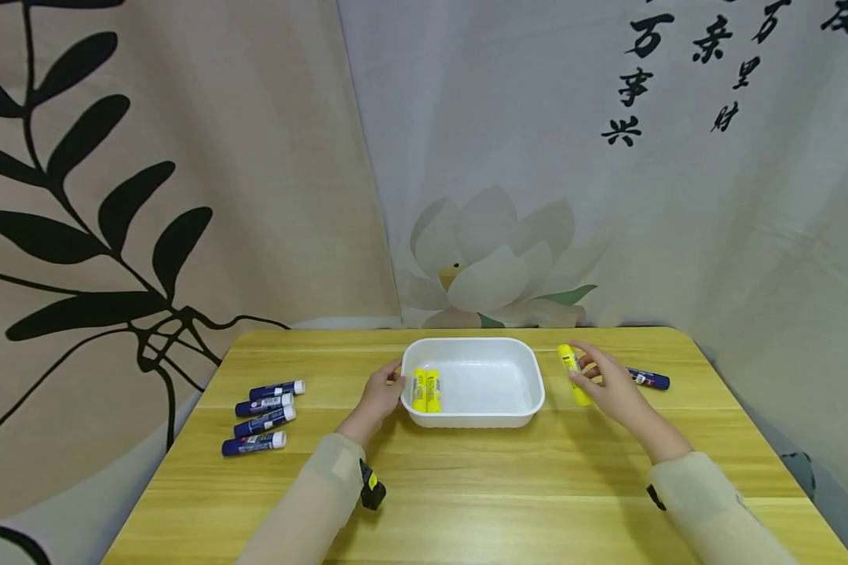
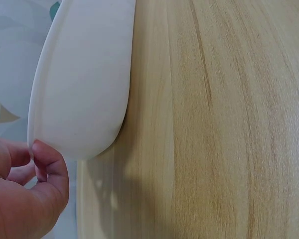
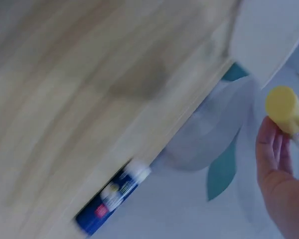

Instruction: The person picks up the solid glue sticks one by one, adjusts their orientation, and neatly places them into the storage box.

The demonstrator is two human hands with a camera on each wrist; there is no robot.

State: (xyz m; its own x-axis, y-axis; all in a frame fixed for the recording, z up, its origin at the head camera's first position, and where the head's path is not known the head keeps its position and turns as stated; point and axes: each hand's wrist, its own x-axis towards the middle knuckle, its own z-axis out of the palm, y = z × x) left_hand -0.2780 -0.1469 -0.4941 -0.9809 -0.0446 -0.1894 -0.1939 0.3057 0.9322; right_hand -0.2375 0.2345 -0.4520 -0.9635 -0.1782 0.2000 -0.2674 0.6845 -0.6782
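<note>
A white plastic tray (image 1: 470, 421) stands near the back middle of the table, with two yellow glue sticks (image 1: 426, 391) side by side at its left end. My left hand (image 1: 378, 399) pinches the tray's left rim between thumb and fingers, as the left wrist view also shows. To the right of the tray, my right hand (image 1: 613, 384) holds another yellow glue stick (image 1: 569, 362) above the table, tilted. In the right wrist view that yellow glue stick (image 3: 285, 107) is partly cut off by the frame edge. Behind the right hand lies a blue glue stick (image 1: 650, 379), partly covered.
Several blue glue sticks with white caps (image 1: 260, 424) lie in a loose column on the left of the wooden table (image 1: 424, 502). A printed curtain (image 1: 290, 196) hangs just behind the table's back edge.
</note>
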